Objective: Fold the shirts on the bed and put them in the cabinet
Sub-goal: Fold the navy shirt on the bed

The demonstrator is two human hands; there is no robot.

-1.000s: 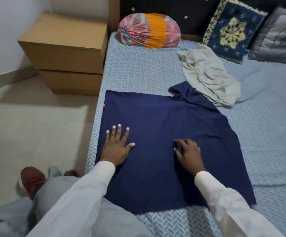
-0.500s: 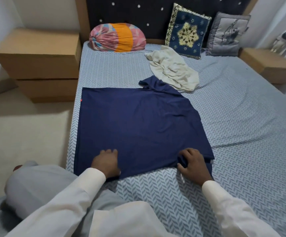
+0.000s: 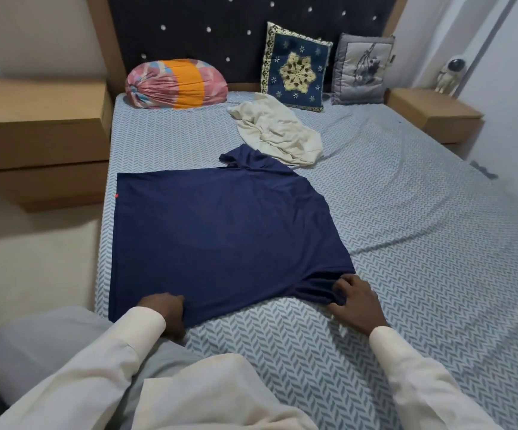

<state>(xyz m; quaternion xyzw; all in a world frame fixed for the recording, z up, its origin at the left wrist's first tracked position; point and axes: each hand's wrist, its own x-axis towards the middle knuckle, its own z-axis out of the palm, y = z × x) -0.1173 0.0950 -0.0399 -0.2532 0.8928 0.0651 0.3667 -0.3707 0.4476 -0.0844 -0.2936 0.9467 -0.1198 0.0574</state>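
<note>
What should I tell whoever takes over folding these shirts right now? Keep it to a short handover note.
Left hand: grips the near edge of the navy shirt.
Right hand: pinches bunched fabric at the shirt's near right corner.
Things: the navy shirt is spread flat on the bed, collar at its far edge. The cream shirt lies crumpled beyond it, near the blue cushion.
Done: navy shirt laid out; no finished fold shows.
Left: fold the navy shirt, fold the cream shirt, then put both in the cabinet.
</note>
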